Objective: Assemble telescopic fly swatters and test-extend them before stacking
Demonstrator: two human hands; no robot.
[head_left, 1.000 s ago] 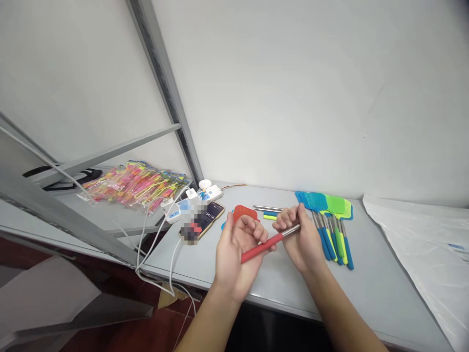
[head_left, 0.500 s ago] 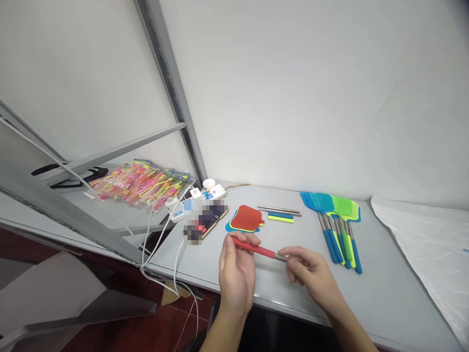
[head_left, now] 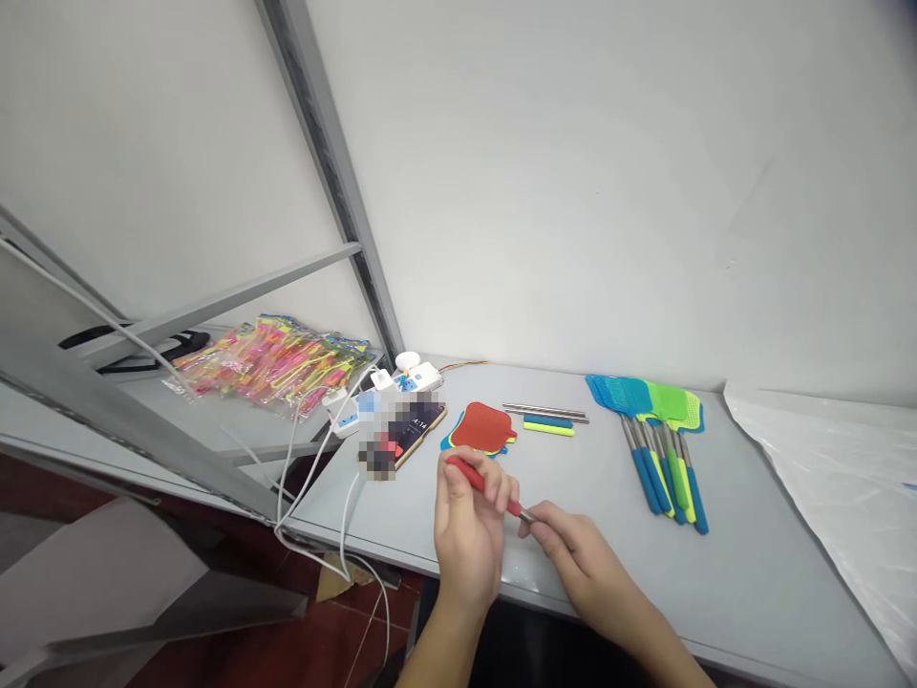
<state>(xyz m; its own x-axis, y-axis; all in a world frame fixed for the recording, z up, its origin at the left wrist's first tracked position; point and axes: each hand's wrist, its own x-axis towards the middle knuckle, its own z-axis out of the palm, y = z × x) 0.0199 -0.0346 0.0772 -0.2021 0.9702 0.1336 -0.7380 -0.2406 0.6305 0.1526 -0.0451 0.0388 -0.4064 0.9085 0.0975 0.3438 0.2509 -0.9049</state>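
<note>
Red sleeve and metal rod held over bench.
My left grip wraps the sleeve, one end showing by my thumb; my right grip pinches the rod just beyond the other end.

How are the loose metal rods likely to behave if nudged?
The rods look slim and round, so they may well roll. Straight and shiny, they are probably stiff and somewhat slick to pinch. The blue tube lies close alongside, so a push toward the table's front edge would likely bump it.
</note>
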